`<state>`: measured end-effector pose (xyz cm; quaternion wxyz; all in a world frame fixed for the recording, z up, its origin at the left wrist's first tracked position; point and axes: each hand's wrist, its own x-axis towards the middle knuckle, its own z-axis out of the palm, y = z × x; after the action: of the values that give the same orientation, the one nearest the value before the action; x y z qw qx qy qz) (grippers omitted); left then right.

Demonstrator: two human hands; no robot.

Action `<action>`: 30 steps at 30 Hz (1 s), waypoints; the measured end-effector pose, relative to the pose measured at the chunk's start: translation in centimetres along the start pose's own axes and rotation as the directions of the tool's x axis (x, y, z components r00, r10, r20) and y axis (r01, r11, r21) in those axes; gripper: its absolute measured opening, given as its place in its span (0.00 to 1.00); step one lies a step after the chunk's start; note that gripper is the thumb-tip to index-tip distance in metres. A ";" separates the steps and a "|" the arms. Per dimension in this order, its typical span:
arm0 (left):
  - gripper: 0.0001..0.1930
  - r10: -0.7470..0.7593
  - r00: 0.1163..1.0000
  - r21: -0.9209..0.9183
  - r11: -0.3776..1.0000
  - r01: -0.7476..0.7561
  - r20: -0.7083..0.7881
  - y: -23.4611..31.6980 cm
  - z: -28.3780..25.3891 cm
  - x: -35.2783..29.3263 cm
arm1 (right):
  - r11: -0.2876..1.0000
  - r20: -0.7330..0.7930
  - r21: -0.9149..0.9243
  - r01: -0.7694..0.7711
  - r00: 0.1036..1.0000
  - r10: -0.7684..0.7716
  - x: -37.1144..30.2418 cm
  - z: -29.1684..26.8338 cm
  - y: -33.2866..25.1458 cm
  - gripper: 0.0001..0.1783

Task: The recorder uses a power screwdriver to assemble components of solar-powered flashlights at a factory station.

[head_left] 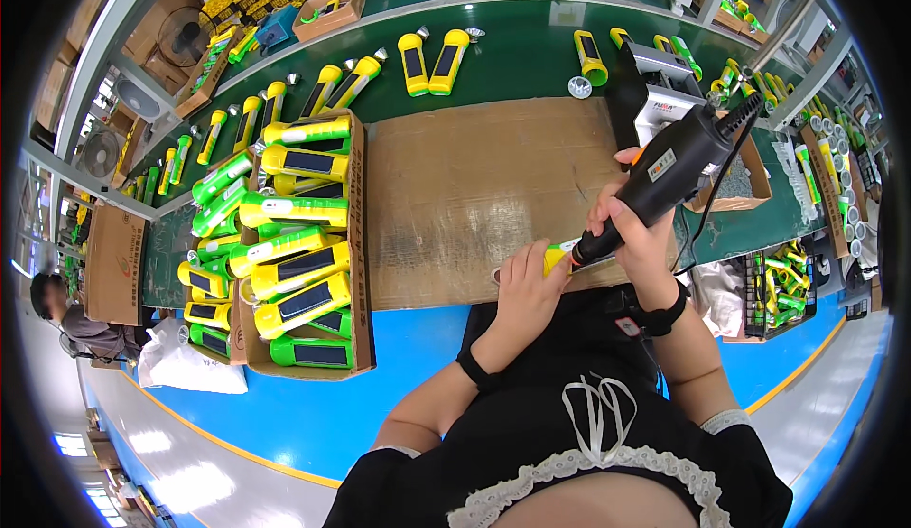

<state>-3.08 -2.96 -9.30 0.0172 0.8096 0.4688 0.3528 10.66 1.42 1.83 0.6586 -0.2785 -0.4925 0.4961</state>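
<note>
Brimming with glossy yellow and green torches, plastic tubes with flat dark panels, an open cardboard box stands left of centre. Beside it, mid-frame, spreads a scuffed brown cardboard sheet. At its lower edge, right of centre, my left hand closes its fingers over a single torch, mostly hidden beneath them; its long axis seems to run roughly left to right. That hand is the nearer one. My right hand wraps firmly around the driver, a thick, smooth black cylinder slanting down-left, its narrow tip right at the torch's visible end; whether they touch, I cannot tell. Farther right, a cardboard tray holds small grey pieces.
</note>
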 end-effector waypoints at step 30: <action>0.23 -0.102 0.991 -0.146 0.983 0.113 0.083 -1.0 -1.1 3.3 | 0.989 0.050 -0.054 0.135 0.990 -0.132 1.2 0.3 1.5 0.27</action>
<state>-3.42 -0.21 -6.98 0.1147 0.7922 0.4828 0.3551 9.83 3.04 1.11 0.6704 -0.2522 -0.5394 0.4428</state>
